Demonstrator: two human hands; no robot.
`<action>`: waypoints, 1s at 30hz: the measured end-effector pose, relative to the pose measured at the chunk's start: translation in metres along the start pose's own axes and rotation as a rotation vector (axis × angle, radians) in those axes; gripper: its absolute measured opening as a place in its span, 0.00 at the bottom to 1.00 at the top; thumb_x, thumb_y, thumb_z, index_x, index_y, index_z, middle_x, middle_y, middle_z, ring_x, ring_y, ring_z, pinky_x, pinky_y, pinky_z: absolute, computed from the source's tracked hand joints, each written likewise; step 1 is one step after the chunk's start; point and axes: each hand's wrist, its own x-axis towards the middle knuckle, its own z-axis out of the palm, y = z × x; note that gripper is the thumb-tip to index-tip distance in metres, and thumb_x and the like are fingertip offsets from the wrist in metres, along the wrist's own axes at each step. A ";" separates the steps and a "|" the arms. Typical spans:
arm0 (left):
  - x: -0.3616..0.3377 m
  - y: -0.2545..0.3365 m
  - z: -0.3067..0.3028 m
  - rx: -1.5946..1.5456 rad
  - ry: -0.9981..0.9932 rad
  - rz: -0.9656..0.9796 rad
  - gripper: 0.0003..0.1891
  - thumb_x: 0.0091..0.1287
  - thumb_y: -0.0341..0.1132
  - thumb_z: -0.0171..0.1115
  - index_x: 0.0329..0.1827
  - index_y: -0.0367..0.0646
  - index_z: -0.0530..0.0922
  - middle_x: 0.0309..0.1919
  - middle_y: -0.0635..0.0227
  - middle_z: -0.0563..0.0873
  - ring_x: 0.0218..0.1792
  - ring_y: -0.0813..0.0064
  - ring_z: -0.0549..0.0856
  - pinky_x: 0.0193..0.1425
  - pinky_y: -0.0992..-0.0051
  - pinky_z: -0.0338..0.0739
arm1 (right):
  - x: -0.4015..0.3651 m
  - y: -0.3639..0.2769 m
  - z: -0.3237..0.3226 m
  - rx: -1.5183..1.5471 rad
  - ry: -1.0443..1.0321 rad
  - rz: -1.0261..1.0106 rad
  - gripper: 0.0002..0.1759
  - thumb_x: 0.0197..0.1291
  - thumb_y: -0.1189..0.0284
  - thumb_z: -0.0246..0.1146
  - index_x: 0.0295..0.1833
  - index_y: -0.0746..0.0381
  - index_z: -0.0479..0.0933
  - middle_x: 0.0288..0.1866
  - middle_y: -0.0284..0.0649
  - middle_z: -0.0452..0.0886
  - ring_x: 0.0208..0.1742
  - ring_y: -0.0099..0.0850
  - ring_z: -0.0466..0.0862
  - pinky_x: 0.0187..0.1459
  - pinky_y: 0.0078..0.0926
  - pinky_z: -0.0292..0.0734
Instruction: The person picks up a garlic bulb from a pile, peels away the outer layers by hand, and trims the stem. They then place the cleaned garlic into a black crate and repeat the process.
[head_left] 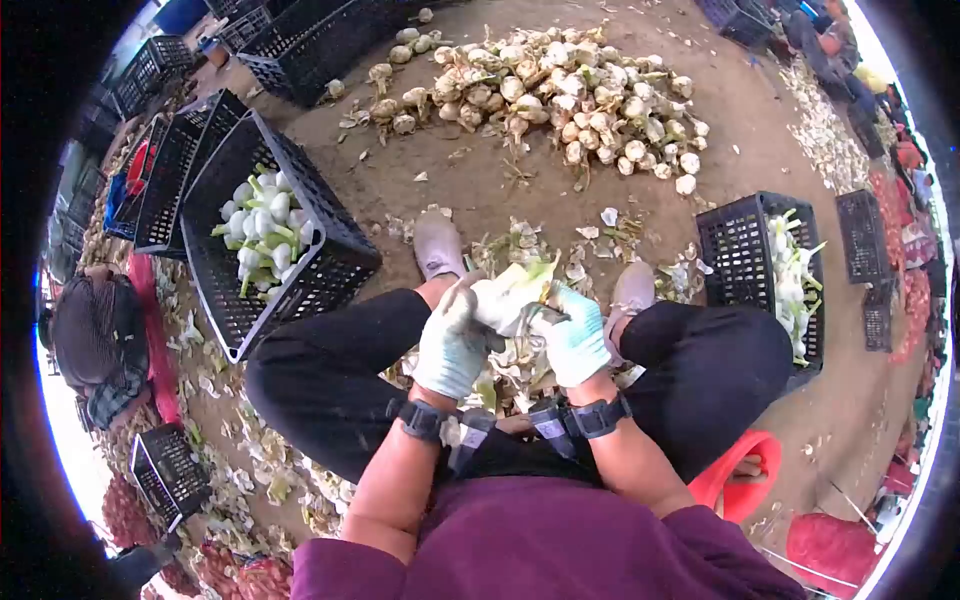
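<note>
A white garlic bulb (503,302) with a pale green stem and loose skin is held between my two hands, above the ground between my legs. My left hand (452,340), in a pale glove with dirty grey fingers, closes round the bulb's left side. On the other side, my right hand (576,334), in a similar glove, pinches the bulb near its stem and skin. The fingertips partly hide the bulb, and whether the right hand also has a small tool cannot be seen. Below the hands lie peeled garlic skins (515,365).
Ahead is a heap of unpeeled garlic (560,90). A black crate (335,215) with cleaned bulbs stands at left, and another crate (735,240) with garlic at right. A red round object (752,470) is beside my right leg. Another person (95,330) is at far left.
</note>
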 end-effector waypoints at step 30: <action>0.000 0.019 0.010 0.713 -0.012 0.197 0.13 0.65 0.37 0.50 0.43 0.37 0.76 0.33 0.71 0.79 0.34 0.83 0.76 0.39 0.82 0.70 | 0.002 0.019 -0.010 0.182 -0.200 0.210 0.13 0.49 0.76 0.59 0.43 0.65 0.77 0.32 0.42 0.78 0.31 0.29 0.76 0.35 0.23 0.70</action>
